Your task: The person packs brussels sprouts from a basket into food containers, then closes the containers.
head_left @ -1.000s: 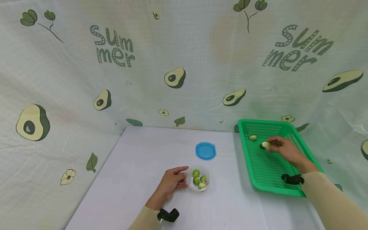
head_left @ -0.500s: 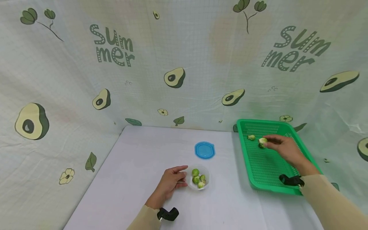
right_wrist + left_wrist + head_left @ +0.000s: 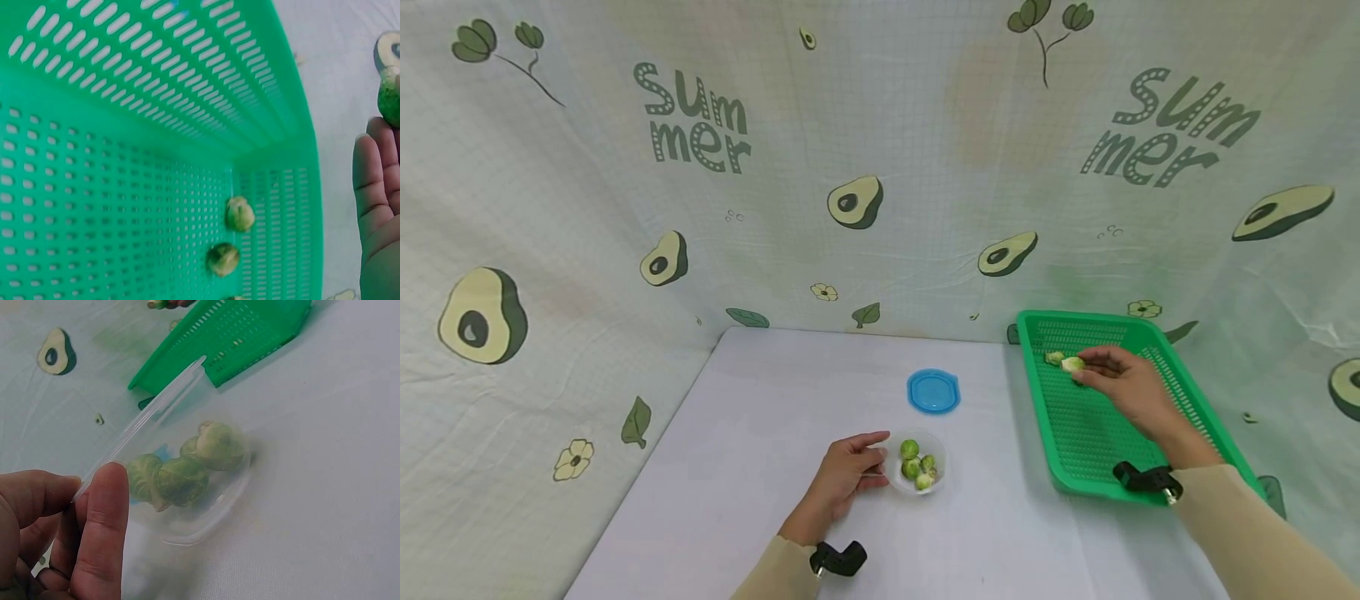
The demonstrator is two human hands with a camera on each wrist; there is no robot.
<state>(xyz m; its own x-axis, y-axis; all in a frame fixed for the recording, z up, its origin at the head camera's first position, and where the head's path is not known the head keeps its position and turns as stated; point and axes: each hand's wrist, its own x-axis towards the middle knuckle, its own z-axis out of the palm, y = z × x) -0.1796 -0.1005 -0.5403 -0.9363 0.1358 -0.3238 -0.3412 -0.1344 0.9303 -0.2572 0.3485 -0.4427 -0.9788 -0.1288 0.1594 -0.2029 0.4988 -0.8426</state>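
My left hand pinches the rim of a small clear plastic container, tilted in the left wrist view. Several Brussels sprouts lie inside it. Over the green basket, my right hand holds a Brussels sprout at its fingertips. That held sprout shows only partly at the right edge of the right wrist view. Below it, a loose sprout and another sprout lie on the basket floor, with a third cut off by the frame's bottom edge.
A blue lid lies on the white table behind the container. The basket's raised, slotted walls stand at the table's right side. A patterned cloth hangs behind the table.
My right hand has raised the sprout and moved slightly up and left within the basket area. The left hand stays at the container.
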